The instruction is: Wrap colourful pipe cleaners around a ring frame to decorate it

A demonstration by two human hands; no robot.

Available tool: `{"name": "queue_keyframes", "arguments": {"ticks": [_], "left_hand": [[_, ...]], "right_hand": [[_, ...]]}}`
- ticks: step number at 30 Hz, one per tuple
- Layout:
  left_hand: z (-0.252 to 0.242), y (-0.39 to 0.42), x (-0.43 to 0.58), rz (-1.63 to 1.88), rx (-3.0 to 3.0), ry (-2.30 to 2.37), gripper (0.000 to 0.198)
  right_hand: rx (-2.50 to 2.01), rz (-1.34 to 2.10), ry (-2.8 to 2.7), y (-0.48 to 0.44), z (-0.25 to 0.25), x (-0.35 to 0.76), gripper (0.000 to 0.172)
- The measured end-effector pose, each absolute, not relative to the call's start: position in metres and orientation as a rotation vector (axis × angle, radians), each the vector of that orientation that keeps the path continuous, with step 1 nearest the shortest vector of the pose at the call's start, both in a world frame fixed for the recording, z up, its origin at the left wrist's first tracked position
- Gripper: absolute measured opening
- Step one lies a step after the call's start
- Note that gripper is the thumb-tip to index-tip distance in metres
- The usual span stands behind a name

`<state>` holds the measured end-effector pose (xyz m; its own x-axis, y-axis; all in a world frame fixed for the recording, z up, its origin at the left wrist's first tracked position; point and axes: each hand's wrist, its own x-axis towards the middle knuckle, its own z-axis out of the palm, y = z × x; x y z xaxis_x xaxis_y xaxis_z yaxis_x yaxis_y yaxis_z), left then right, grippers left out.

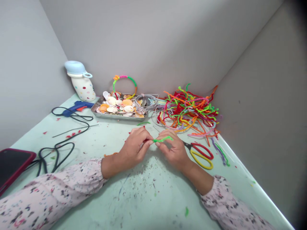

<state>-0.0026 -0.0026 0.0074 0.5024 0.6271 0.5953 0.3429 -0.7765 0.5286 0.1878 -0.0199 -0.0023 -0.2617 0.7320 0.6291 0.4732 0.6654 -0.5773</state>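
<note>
Both my hands meet over the middle of the pale green table (148, 198). My left hand (134, 148) pinches one end of a short green pipe cleaner (163, 139). My right hand (173, 150) is closed round its other end, fingers curled over it. A trace of red shows between my left fingers. Red-and-yellow-handled scissors (201, 155) lie just right of my right hand. A tangled pile of coloured pipe cleaners (189, 110) sits beyond the hands, toward the corner.
A metal tray (105, 115) of seashells stands at the back, with a pipe-cleaner-wrapped hoop (124, 81) and grey hoops (146, 102). A blue glue gun (78, 107), its black cord (59, 143), a white spotted bottle (80, 81) and a red-cased phone (11, 164) lie left. Grey walls enclose the table.
</note>
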Motion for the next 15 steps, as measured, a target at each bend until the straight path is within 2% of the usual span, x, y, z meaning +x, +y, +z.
{"name": "queue_keyframes", "arguments": {"ticks": [15], "left_hand": [[0.0074, -0.0022, -0.0025, 1.154, 2.430, 0.792, 0.011]], "right_hand": [[-0.993, 0.488, -1.887, -0.0201, -0.0042, 0.1907, 0.014]]}}
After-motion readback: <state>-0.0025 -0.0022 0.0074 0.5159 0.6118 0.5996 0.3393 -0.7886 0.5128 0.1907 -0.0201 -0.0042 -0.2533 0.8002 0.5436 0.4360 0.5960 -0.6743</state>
